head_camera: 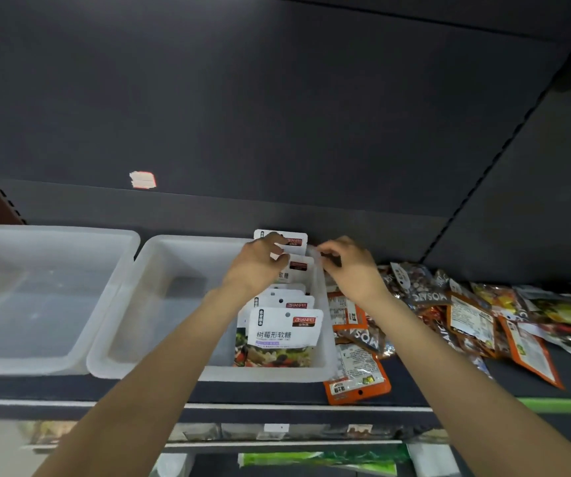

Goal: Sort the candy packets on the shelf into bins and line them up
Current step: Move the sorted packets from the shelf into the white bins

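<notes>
Two translucent white bins stand on the dark shelf: an empty left bin [70,359] and a middle bin [160,249]. Several white candy packets [282,335] stand upright in a row along the middle bin's right side. My left hand [255,266] is at the back of that row, fingers closed on the rearmost white packets [294,241]. My right hand [349,266] pinches the bin's right rim near the back corner. A heap of orange and dark candy packets [466,315] lies loose on the shelf to the right of the bin.
An orange packet [356,383] lies at the shelf's front edge beside the middle bin. The dark back panel carries a small white label [143,180]. Lower shelves with more goods [311,459] show below the front rail.
</notes>
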